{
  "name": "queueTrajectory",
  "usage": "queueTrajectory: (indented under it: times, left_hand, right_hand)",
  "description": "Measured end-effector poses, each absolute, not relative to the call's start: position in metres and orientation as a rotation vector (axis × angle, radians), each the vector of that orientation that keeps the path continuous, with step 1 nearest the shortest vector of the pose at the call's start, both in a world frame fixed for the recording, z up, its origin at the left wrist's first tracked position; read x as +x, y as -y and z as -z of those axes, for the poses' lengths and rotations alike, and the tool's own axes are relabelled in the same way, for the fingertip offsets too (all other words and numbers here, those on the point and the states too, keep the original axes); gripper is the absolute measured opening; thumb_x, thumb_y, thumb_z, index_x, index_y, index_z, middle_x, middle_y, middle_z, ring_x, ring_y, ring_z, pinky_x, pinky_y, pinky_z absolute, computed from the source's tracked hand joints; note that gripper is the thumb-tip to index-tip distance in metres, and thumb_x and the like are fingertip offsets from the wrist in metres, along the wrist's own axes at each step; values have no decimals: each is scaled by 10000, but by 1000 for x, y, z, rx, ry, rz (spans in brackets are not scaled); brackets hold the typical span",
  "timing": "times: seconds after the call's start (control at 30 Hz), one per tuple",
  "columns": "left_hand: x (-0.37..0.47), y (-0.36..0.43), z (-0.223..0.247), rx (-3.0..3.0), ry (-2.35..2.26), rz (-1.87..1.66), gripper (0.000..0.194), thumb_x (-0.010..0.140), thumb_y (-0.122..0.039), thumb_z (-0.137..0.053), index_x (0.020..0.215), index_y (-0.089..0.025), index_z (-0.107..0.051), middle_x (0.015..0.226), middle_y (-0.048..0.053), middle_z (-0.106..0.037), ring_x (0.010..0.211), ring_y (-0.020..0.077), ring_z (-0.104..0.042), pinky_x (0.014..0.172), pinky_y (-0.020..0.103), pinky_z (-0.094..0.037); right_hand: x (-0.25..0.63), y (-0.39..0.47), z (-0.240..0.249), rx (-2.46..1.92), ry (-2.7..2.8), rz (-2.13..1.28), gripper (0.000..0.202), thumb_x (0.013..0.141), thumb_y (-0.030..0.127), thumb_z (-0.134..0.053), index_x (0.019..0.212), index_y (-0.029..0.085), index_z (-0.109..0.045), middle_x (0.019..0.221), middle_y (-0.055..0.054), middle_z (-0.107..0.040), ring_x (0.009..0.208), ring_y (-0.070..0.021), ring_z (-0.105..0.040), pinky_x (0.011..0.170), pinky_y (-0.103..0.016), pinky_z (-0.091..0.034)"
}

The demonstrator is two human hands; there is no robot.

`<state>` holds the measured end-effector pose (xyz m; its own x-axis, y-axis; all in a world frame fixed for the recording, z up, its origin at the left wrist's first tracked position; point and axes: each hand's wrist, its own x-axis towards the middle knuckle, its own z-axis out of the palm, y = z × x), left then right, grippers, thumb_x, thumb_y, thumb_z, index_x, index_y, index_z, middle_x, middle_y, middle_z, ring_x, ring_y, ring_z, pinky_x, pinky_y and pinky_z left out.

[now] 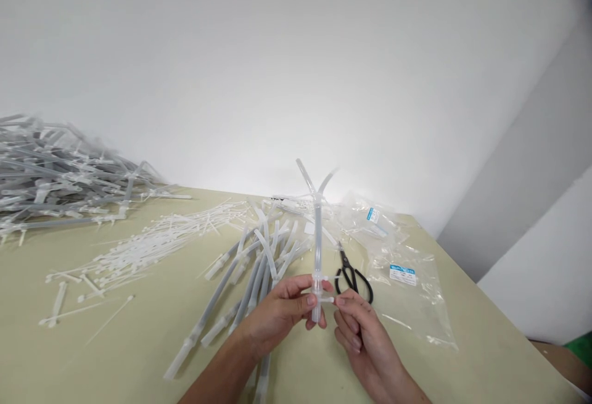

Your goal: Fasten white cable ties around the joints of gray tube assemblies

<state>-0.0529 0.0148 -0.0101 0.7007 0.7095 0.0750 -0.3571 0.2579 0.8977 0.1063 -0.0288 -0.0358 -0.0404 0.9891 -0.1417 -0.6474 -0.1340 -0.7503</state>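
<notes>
My left hand [293,304] is closed around the lower part of a translucent tube [317,237], which stands upright and splits into a Y of two thinner tubes at its top. Two white cable ties encircle the tube low down, near a joint. Thumb and forefinger of my right hand [363,324] pinch the end of the lower cable tie [327,299], which sticks out to the right. Behind my right hand lie black-handled scissors [354,274], partly covered by it. Similar Y-shaped tubes [250,280] lie in a bundle behind and left of my left hand.
Loose white cable ties [152,240] spread over the table [139,361] on the left. A large heap of tube assemblies [55,176] sits at the far left. Clear plastic bags [420,296] with blue-and-white labels lie to the right. A white wall [296,71] rises behind the table.
</notes>
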Motion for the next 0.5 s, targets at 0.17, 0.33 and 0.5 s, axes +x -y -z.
queueTrajectory:
  times: [0.17,0.33,0.5]
  left_hand:
    - [-53,-18,13,1240,-552,-829,363,818,-290,-617,1137,-116,-610,695,64,-630,638,118,-504,586,248,-322]
    - [-51,-22,20,1317,-619,-859,403,795,-322,-640,1145,-126,-611,662,44,-615,591,107,-474,558,245,-321]
    - [-51,-22,23,1208,-550,-859,392,791,-298,-647,1143,-129,-605,676,53,-620,631,126,-524,568,245,-343]
  right_hand:
    - [108,32,32,-931,752,-1377,238,731,268,-680,577,179,-522,434,109,-254,405,-50,-133,404,-230,-102]
    - [108,38,33,-1000,998,-1193,245,739,300,-683,584,173,-544,488,88,-273,466,-67,-185,444,-243,-134]
    - [110,32,36,-942,864,-1282,222,762,298,-656,616,184,-535,458,104,-249,436,-63,-138,422,-234,-109]
